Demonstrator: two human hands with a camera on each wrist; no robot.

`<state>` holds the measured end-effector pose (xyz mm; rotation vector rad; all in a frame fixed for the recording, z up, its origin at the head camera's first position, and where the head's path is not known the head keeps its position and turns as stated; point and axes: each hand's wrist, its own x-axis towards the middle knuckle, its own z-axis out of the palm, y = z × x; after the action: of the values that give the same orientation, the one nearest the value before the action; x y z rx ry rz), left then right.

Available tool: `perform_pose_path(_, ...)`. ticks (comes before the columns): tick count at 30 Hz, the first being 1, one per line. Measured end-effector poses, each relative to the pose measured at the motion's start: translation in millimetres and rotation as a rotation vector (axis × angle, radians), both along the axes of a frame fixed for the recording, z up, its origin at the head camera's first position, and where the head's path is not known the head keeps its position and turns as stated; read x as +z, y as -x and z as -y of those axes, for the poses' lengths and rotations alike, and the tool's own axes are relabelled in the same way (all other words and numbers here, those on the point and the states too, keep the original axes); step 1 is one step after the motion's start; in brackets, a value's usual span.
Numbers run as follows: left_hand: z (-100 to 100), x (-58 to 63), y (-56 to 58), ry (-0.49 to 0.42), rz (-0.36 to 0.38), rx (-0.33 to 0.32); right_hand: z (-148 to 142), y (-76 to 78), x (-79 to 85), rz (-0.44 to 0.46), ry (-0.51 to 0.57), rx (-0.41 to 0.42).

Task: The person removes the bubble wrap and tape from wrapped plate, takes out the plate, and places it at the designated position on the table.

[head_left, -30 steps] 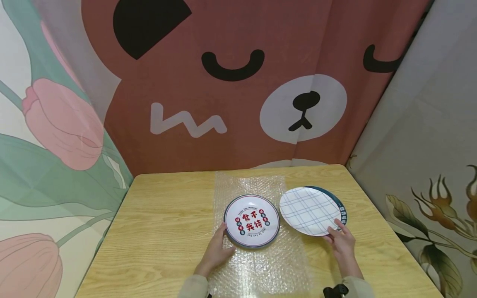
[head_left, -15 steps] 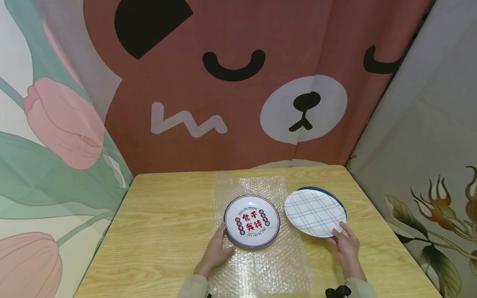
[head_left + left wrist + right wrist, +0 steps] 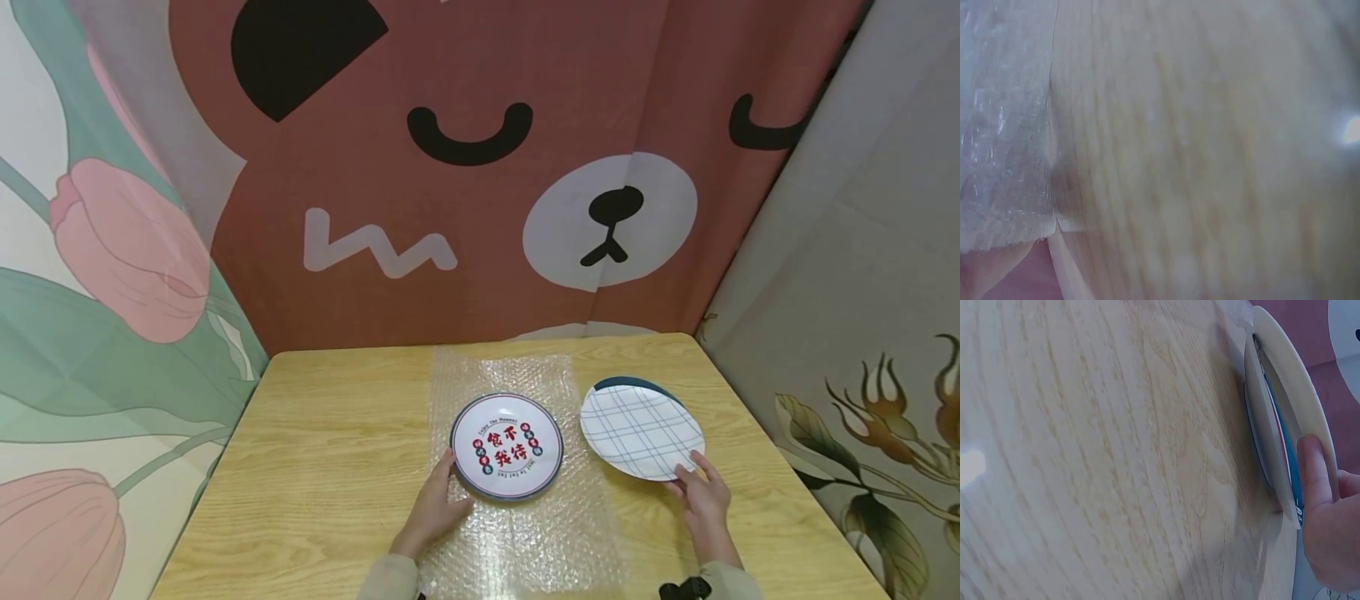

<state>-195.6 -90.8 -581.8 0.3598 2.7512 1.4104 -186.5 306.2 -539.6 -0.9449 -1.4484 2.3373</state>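
A white plate with red characters and a blue rim [image 3: 506,483] lies on a bubble wrap sheet [image 3: 540,542] in the head view. My left hand [image 3: 435,510] rests at its near left rim, fingers extended and thumb apart. To the right, my right hand [image 3: 705,500] pinches the near right rim of a white plate with blue checked lines [image 3: 641,429]. That plate is tilted over a dark teal plate [image 3: 637,383], hiding most of it. From the right wrist, the held plate [image 3: 1297,369] stands at an angle to the plates beneath, its rim between thumb and fingers.
The wooden table [image 3: 337,433] meets a brown bear-print curtain [image 3: 360,308] at the back. Floral cloths hang at the left [image 3: 127,383] and right [image 3: 840,333]. Only bubble wrap [image 3: 997,125], bare wood and a bit of hand show from the left wrist.
My right hand has moved a little to the right and nearer with the checked plate, now covering the teal plate's lettered right rim. The left hand and its plate stay still.
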Motion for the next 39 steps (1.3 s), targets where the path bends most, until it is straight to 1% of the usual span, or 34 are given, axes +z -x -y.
perform_pose_path(3,0,0.3,-0.2,-0.004,0.004,0.000,-1,-1.6,-0.3,-0.004,0.000,-0.012)
perform_pose_path(9,0,2.4,-1.3,-0.008,0.004,-0.002,-6,-0.7,-10.7,-0.058,-0.027,-0.046)
perform_pose_path(15,0,2.7,-1.9,-0.004,0.009,0.001,-8,0.3,-5.5,-0.045,0.073,-0.083)
perform_pose_path(18,0,2.4,-2.1,-0.002,-0.004,-0.003,-9,0.9,-4.8,-0.042,0.096,-0.094)
perform_pose_path(26,0,0.0,-0.9,0.011,0.000,0.004,-9,3.9,-8.0,-0.031,0.069,-0.111)
perform_pose_path(33,0,-0.1,-1.4,0.013,0.002,0.001,-7,5.4,-8.0,-0.032,0.071,-0.124)
perform_pose_path(36,0,0.9,-1.8,0.019,-0.001,0.001,-6,6.4,-8.4,-0.021,0.056,-0.129)
perform_pose_path(39,-1,2.8,-2.5,0.017,-0.010,-0.005,-5,6.8,-9.1,-0.002,0.015,-0.118)
